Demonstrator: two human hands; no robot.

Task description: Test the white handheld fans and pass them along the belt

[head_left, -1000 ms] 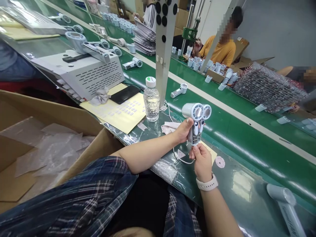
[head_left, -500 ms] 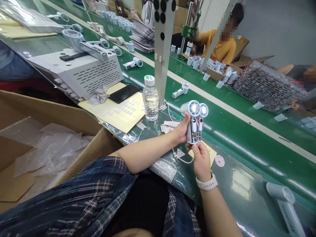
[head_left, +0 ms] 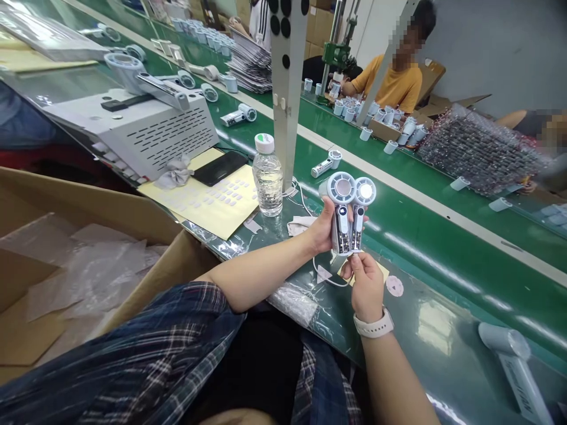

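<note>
Two small white handheld fans stand upright side by side over the green bench, their round heads turned toward me. My left hand [head_left: 322,227] wraps the handle of the left fan [head_left: 341,208]. The right fan [head_left: 362,203] leans against it. My right hand [head_left: 365,283], with a white watch on the wrist, pinches at the bottom ends of the two handles. A white cable [head_left: 325,277] loops on the bench just below them.
A water bottle [head_left: 267,175] stands left of the fans beside a white post [head_left: 286,88]. A yellow sticker sheet [head_left: 212,203], a black phone [head_left: 221,167], a white vented machine [head_left: 133,133] and a cardboard box [head_left: 88,260] lie further left. Another white fan [head_left: 514,360] lies at lower right. People work across the belt.
The two fans have turned from a side view to face me and have risen slightly. My right hand stays at their lower ends.
</note>
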